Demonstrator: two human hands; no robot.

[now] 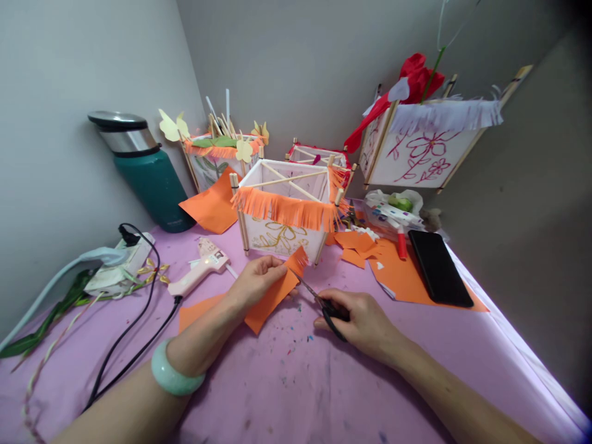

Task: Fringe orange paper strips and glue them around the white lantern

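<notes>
My left hand (259,280) pinches an orange paper strip (271,303) between thumb and fingers; short fringe cuts show at the strip's upper end. In my right hand (358,320) are black-handled scissors (333,314), their blades pointing up and left and meeting the strip's right edge near the fringe. Just behind stands a white box lantern (284,237) with a stick frame, an orange fringe (287,208) round its top and a yellow flower drawn on its front. Part of the left fingers is hidden under the paper.
At left are a pink glue gun (198,271), a power strip (118,271) with cables and a teal bottle (152,185). Orange scraps (354,246), a red marker (401,243) and a black phone (439,268) lie right. More lanterns stand behind; one with red flowers (425,154) hangs upper right.
</notes>
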